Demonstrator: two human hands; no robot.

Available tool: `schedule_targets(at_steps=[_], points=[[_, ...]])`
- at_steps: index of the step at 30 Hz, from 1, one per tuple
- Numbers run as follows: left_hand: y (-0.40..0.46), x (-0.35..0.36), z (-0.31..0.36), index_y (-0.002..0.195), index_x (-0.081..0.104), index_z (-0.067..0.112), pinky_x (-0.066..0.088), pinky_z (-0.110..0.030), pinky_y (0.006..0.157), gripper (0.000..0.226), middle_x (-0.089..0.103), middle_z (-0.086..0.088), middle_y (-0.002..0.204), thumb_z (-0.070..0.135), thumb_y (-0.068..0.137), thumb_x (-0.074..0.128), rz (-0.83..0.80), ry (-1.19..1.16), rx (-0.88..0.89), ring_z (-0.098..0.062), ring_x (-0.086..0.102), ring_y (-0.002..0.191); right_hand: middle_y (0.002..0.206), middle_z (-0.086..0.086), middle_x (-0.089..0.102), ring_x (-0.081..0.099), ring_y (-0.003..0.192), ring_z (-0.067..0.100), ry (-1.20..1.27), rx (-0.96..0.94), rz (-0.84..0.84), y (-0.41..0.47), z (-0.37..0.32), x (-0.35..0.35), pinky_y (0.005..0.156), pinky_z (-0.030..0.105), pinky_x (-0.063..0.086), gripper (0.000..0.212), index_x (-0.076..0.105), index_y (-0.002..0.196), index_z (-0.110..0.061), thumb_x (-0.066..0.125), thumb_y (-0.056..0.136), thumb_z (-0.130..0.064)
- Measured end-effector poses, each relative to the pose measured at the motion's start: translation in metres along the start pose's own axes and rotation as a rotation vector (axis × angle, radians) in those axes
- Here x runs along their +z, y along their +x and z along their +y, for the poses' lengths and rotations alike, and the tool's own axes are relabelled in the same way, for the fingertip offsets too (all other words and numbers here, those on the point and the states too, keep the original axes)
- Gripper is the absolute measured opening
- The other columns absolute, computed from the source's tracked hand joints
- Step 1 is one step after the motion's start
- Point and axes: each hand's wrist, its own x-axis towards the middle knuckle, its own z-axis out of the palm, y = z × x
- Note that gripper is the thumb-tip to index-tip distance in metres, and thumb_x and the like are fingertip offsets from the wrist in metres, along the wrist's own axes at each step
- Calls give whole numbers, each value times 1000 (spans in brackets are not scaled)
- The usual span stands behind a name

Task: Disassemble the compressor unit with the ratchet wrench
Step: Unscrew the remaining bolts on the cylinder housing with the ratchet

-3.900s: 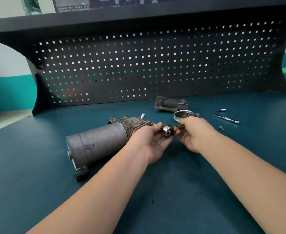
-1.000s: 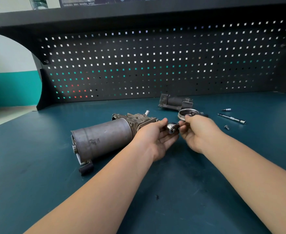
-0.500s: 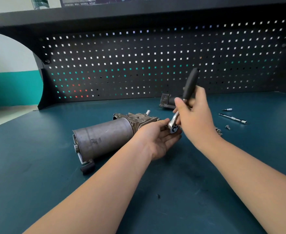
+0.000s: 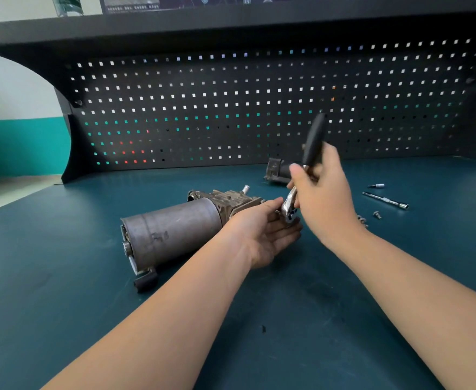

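Compressor unit point(image 4: 174, 235) lying on its side on the teal bench point(image 4: 62, 305), left of centre, cylinder end nearest. Left hand point(image 4: 262, 232) palm-up beside its far-right end, fingers relaxed under the chrome head of the ratchet wrench point(image 4: 301, 181). Right hand point(image 4: 324, 198) gripping the wrench shaft, black handle tilted up and away. Extension bar point(image 4: 386, 200), small bit point(image 4: 377, 186) and bolt point(image 4: 377, 214) at far right. Detached housing point(image 4: 276, 170) by the pegboard point(image 4: 231, 108)
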Motion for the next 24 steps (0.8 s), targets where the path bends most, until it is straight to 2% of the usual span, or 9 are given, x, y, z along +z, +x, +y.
schedule_targets(at_steps=[2, 5, 7, 10, 12, 14, 16, 21, 24], points=[[0, 0, 1, 76, 61, 6, 57, -30, 56, 23, 67, -10, 58, 21, 93, 55, -7, -11, -1, -20, 67, 55, 86, -1, 67, 62, 71, 8, -100, -145, -94, -4, -2, 1, 65, 22, 51, 33, 44, 123, -27, 54, 94, -16], [0, -1, 1, 79, 61, 5, 58, -30, 56, 19, 67, -9, 57, 17, 93, 55, 6, -40, 1, -19, 67, 55, 86, -2, 66, 61, 70, 4, -89, -122, -55, -5, -1, 3, 63, 17, 50, 30, 44, 120, -27, 54, 94, -17], [-1, -1, 1, 86, 62, 3, 55, -32, 69, 16, 67, -13, 71, 16, 93, 55, 12, -45, 3, -22, 66, 69, 78, 0, 63, 58, 55, -1, 15, 41, 34, -1, 2, 3, 53, 19, 47, 19, 44, 110, -23, 53, 95, -15], [-1, 0, 1, 88, 61, 2, 50, -35, 78, 17, 64, -14, 78, 17, 93, 55, 24, -46, -8, -24, 62, 73, 72, 6, 59, 52, 37, 1, 232, 437, 157, 7, 13, 3, 38, 17, 40, 9, 45, 106, -12, 49, 97, -13], [1, 1, 1, 83, 59, 2, 49, -34, 79, 18, 63, -14, 77, 17, 93, 56, 31, -55, -8, -23, 62, 71, 68, 8, 55, 52, 40, 5, 473, 708, 207, 8, 16, 3, 33, 13, 36, 10, 49, 108, -5, 46, 99, -9], [2, 1, 0, 83, 58, 3, 49, -34, 80, 18, 63, -13, 77, 18, 93, 56, 32, -61, -1, -22, 61, 71, 70, 9, 53, 50, 47, 8, 626, 842, 227, 7, 16, 3, 32, 12, 34, 10, 49, 108, -5, 44, 99, -6], [3, 1, -2, 84, 58, 3, 49, -33, 80, 19, 63, -13, 78, 19, 93, 55, 27, -59, 5, -22, 62, 74, 71, 9, 53, 48, 43, 5, 611, 749, 195, 6, 14, 2, 34, 15, 35, 10, 47, 109, -7, 45, 99, -7], [2, -1, -2, 89, 63, 2, 51, -33, 77, 24, 66, -15, 87, 26, 90, 60, -15, -45, 5, -25, 63, 83, 71, -6, 62, 53, 50, -2, 92, 58, -55, 0, -7, -2, 54, 17, 47, 21, 46, 112, -23, 53, 95, -12], [2, -1, -1, 90, 64, 3, 52, -33, 77, 21, 66, -14, 83, 23, 92, 58, -19, -47, 9, -23, 64, 79, 68, -7, 62, 54, 51, 0, 52, -18, -123, -3, -11, -2, 56, 20, 47, 25, 46, 113, -27, 54, 95, -12]])
